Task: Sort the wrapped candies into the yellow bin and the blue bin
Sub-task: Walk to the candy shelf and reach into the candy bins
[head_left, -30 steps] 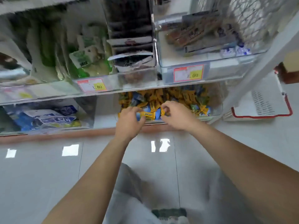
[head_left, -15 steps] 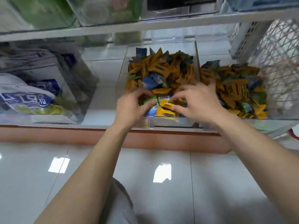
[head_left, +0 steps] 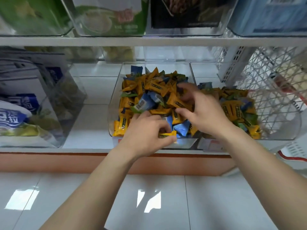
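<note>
Shop: white shelving (head_left: 149, 41) across upper frame, clear bins (head_left: 116, 97) of wrapped candies (head_left: 149, 87), red-trimmed basket (head_left: 292, 156) at right edge.

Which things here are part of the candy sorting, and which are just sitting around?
In the job: left hand, pinching a yellow candy; right hand, among the wrapped candies; left clear bin; right clear bin.
Just lying about: wire basket; blue-and-white bag; green box on the upper shelf.

My left hand (head_left: 146, 130) pinches a candy (head_left: 167, 134) at the front of the bin (head_left: 114, 103); behind that grip lies the pile (head_left: 149, 87), right hand (head_left: 207, 112) on it (second bin (head_left: 206, 72) rightward).
</note>
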`<act>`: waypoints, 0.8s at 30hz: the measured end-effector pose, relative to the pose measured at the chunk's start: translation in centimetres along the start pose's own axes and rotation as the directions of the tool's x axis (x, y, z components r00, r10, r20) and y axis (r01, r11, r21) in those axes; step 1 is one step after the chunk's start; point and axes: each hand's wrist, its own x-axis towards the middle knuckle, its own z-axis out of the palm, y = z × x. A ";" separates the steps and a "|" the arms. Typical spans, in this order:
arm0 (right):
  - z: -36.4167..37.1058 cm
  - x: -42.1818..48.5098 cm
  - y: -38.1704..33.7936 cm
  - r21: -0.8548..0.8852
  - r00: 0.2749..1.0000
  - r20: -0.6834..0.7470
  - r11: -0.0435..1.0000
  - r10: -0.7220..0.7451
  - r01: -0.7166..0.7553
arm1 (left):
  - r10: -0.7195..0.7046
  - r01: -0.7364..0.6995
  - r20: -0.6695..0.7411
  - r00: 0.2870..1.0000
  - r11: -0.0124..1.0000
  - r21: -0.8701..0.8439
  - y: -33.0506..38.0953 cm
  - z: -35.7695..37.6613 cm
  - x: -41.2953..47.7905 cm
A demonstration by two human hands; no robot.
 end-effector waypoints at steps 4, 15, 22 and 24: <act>-0.6 0.8 0.5 0.032 0.997 0.060 0.999 -0.042 0.041 | 0.015 -0.015 0.090 0.996 1.000 0.002 -0.2 -0.1 0.2; 0.3 -0.3 -0.7 -0.108 1.000 -0.013 0.994 -0.024 0.023 | -0.021 0.010 -0.021 1.000 0.911 -0.412 -1.5 -1.3 -1.7; -0.3 -0.7 0.1 -0.336 0.984 0.091 0.926 -0.151 0.173 | -0.288 0.237 -0.191 0.938 0.938 -0.252 -2.3 -0.7 -0.5; -0.3 -0.6 0.1 -0.344 0.981 0.111 0.920 -0.157 0.187 | -0.312 0.282 -0.253 0.916 0.948 -0.149 -2.6 -0.9 -0.1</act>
